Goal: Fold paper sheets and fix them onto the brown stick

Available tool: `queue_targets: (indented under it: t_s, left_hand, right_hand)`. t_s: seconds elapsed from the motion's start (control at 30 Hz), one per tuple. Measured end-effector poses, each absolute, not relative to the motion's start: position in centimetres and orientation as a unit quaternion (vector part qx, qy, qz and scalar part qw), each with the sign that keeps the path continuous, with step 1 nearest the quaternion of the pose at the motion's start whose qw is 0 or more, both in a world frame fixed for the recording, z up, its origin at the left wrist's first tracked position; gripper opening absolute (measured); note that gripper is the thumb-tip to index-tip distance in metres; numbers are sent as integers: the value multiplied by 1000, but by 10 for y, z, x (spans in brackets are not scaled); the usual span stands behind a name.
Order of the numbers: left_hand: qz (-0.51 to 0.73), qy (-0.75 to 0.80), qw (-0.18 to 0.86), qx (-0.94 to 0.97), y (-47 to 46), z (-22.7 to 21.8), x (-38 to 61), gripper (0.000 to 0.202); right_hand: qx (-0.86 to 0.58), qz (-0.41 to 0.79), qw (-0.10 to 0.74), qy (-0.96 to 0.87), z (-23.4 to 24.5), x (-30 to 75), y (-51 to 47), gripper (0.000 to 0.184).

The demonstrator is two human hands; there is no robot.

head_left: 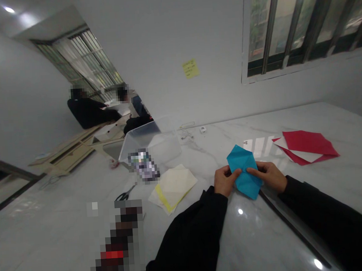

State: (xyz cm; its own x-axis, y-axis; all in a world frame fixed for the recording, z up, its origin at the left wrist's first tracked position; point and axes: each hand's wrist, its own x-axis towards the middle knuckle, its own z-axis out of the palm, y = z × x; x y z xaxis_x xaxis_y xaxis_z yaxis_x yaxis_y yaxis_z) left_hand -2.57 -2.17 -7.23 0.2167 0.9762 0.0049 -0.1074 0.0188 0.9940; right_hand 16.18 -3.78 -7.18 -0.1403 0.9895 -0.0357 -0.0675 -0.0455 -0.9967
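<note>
My left hand (226,181) and my right hand (268,176) pinch a folded sheet of blue origami paper (245,173) from either side, just above the white marble tabletop (224,247). The paper has a creased, pointed shape, and my fingers cover part of its middle. A folded sheet of red paper with white showing (307,146) lies to the right of my right hand. To the left of my left hand lie cream sheets of paper with a yellow edge (173,189).
Black-handled scissors (125,194), a pixelated object (143,166) and a clear plastic box (149,143) stand left of my hands. A blurred bottle (116,241) stands near the front. A long black strip (293,226) lies below my right hand. Two people (106,109) sit beyond the table.
</note>
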Motion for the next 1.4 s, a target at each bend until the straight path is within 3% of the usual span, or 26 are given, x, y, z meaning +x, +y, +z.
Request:
queue_targets:
  t_s: [1.4]
  left_hand:
    - [436, 408, 578, 557, -22, -81, -25, 48]
  right_hand:
    - [-480, 532, 411, -563, -74, 164, -37, 42]
